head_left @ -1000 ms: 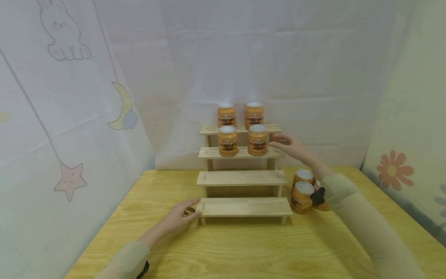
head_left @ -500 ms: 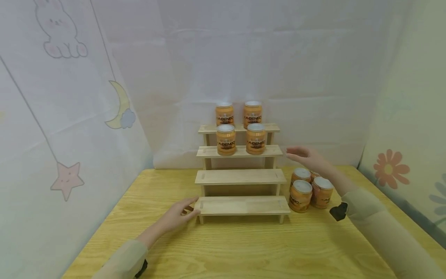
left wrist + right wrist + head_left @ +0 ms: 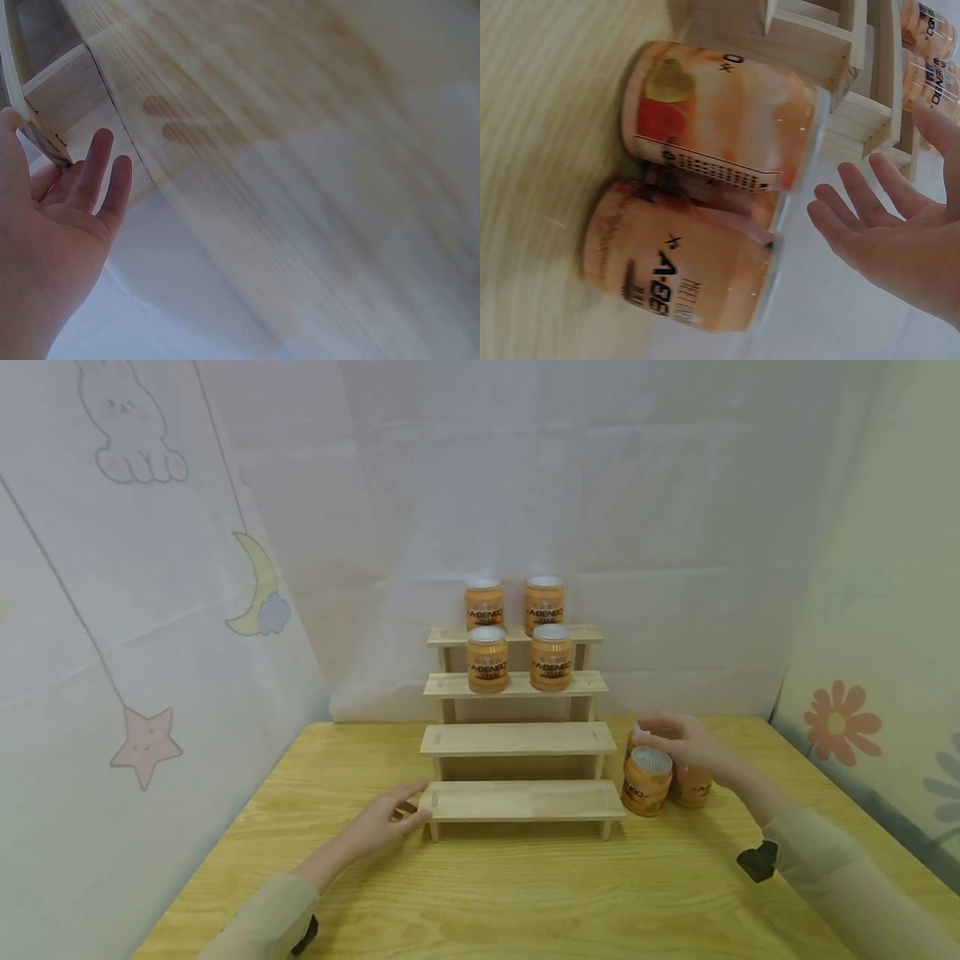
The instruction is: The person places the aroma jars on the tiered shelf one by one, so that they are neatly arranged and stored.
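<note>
four orange, silver-lidded cylindrical cans (image 3: 551, 664) stand on the upper tiers of a pale wooden four-step rack (image 3: 517, 740); at least three matching cans (image 3: 647, 789) remain on the yellow wood table (image 3: 525, 897). the left hand (image 3: 381, 822) pinches the rack's end; the right hand (image 3: 693, 747) hovers, grasping nothing.

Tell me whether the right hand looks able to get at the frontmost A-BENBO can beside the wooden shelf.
Probably yes: the right hand is close by and holds nothing, and the frontmost A-BENBO can has nothing on its lid. Other cans crowd it behind, though its front looks free.
</note>
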`<state>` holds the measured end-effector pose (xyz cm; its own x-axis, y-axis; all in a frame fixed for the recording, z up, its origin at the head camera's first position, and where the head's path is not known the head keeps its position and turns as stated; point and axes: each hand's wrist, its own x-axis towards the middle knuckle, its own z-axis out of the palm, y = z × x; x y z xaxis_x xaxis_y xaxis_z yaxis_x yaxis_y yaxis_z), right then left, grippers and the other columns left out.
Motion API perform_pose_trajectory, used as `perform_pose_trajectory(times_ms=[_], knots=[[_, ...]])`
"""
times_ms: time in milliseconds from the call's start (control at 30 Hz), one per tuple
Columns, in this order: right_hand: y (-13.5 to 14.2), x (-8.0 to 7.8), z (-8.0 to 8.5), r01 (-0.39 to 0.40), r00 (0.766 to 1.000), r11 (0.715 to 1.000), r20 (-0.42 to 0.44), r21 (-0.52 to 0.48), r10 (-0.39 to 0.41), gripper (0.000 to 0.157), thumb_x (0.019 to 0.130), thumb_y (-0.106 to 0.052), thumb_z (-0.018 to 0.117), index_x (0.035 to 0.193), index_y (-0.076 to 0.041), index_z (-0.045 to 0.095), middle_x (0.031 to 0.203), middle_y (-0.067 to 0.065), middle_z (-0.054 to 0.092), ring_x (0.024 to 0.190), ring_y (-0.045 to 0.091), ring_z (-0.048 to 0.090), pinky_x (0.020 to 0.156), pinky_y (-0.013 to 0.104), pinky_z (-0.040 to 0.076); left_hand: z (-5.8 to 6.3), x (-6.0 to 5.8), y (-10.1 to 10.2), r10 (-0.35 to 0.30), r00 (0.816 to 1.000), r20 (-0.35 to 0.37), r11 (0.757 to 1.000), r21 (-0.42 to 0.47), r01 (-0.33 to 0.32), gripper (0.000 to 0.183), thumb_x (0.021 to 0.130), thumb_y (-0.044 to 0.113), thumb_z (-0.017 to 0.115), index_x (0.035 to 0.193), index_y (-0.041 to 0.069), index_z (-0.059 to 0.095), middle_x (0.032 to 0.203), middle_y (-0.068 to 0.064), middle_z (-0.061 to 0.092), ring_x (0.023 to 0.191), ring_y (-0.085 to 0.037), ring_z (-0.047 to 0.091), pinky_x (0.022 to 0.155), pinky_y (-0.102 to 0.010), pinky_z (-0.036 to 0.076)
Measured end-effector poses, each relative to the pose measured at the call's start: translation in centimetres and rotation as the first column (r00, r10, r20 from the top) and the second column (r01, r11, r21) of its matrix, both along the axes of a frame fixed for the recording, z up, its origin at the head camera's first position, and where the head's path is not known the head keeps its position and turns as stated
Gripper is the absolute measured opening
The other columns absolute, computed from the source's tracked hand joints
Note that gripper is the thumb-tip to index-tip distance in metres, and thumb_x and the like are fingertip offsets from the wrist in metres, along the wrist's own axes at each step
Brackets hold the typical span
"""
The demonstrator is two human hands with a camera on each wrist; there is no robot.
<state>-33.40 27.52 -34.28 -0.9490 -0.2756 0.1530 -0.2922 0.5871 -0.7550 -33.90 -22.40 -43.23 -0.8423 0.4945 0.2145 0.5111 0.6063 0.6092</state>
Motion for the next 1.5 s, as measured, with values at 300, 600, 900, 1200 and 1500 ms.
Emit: perform_pose_trajectory(times_ms=[300, 600, 900, 1200, 1500], knots=[[0.1, 0.6, -1.9, 0.02, 1.0, 0.997, 0.013, 0.076, -0.021, 0.064, 0.093, -0.039, 0.057, 0.141, -0.001, 0.038, 0.14, 0.024, 0.044, 0.127, 0.04, 0.043, 0.095, 0.051, 0.046, 0.0, 0.0, -0.3, -0.004, 1.0, 0.004, 1.0, 0.001, 0.004, 0.062, 0.094, 0.043, 0.054, 0.144, 0.008, 0.039, 0.14, -0.018, 0.046, 0.104, -0.028, 0.061, 0.085, -0.043, 0.054], [0.5, 1.0, -2.9, 0.053, 0.996, 0.992, -0.078, 0.112, -0.045, 0.057, 0.091, -0.032, 0.063, 0.135, 0.0, 0.047, 0.136, 0.025, 0.047, 0.123, 0.046, 0.044, 0.091, 0.051, 0.048, -0.2, -0.3, -0.1, -0.025, 1.0, -0.013, 1.0, -0.005, 0.025, 0.061, 0.094, 0.041, 0.054, 0.143, 0.006, 0.039, 0.139, -0.02, 0.047, 0.102, -0.03, 0.062, 0.084, -0.044, 0.054], [0.9, 1.3, -3.4, -0.022, 0.995, 0.996, -0.095, 0.088, 0.031, 0.051, 0.092, -0.028, 0.062, 0.133, -0.001, 0.049, 0.135, 0.024, 0.046, 0.123, 0.047, 0.042, 0.092, 0.056, 0.045, 0.0, -0.3, 0.0, -0.019, 1.0, 0.0, 1.0, 0.0, 0.019, 0.061, 0.094, 0.041, 0.054, 0.143, 0.006, 0.04, 0.139, -0.02, 0.046, 0.102, -0.029, 0.062, 0.083, -0.041, 0.055], [0.9, 1.9, -4.0, -0.031, 0.996, 0.996, -0.086, 0.087, 0.038, 0.051, 0.093, -0.029, 0.06, 0.136, -0.004, 0.046, 0.14, 0.024, 0.043, 0.125, 0.048, 0.039, 0.094, 0.061, 0.041, -0.1, -0.3, 0.0, -0.019, 1.0, -0.01, 1.0, -0.009, 0.019, 0.061, 0.095, 0.04, 0.054, 0.143, 0.006, 0.039, 0.139, -0.019, 0.047, 0.101, -0.029, 0.062, 0.084, -0.043, 0.054], [0.4, 2.3, -4.2, 0.077, 0.988, 0.994, -0.137, 0.082, -0.065, 0.066, 0.09, -0.031, 0.063, 0.137, 0.008, 0.038, 0.135, 0.03, 0.044, 0.119, 0.045, 0.048, 0.093, 0.053, 0.046, -0.1, -0.2, 0.0, 0.005, 1.0, 0.015, 1.0, -0.009, -0.005, 0.062, 0.094, 0.043, 0.054, 0.144, 0.01, 0.039, 0.141, -0.016, 0.046, 0.102, -0.026, 0.062, 0.085, -0.04, 0.054]])
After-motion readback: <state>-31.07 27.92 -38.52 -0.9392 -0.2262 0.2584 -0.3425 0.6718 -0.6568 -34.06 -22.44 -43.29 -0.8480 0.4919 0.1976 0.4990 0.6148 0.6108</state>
